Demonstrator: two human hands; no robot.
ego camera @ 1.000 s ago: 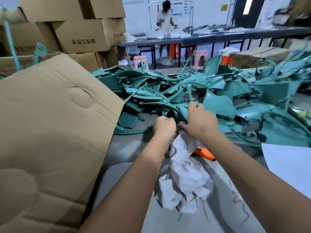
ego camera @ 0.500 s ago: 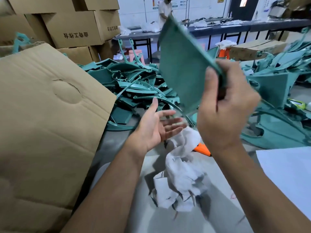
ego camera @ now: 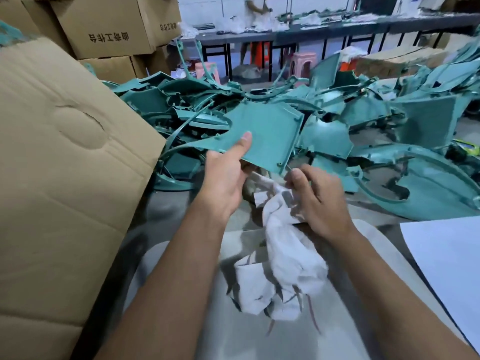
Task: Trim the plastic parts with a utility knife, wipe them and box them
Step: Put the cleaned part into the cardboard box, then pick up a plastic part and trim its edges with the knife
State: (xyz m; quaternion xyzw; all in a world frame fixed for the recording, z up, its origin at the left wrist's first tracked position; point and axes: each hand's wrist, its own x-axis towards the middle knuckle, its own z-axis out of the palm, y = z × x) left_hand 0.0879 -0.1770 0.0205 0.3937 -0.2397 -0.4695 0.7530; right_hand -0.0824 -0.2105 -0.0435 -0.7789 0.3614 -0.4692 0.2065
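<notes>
My left hand (ego camera: 225, 178) grips a flat green part (ego camera: 262, 136), thumb pressed along its upper face and the other fingers hidden beneath it. The part is held up above the table (ego camera: 166, 222), tilted a little, just in front of the pile (ego camera: 337, 120) of green parts that covers the table's far side and runs to its right edge. A thin curved strip runs left from the part toward the box (ego camera: 65, 165).

My right hand (ego camera: 317, 201) sits just below the part's near right corner, fingers curled round the top of a white rag (ego camera: 288, 255). The rag hangs down from that hand in a crumpled bunch and its lower folds rest on the table near the near edge. I can't make out a knife in either hand; the region between the hands is blurred.

The box is a big open cardboard one at the table's left edge, its flap leaning in over the table, with a dented oval in the flap. A white sheet (ego camera: 446, 268) lies at the near right corner of the table.

Behind the box, more cartons (ego camera: 109, 29) are stacked, printed with dark characters. Beyond the pile stands a long bench (ego camera: 324, 32) with a person (ego camera: 255, 6) at it, and pink stools (ego camera: 302, 63) on the floor beneath it.
</notes>
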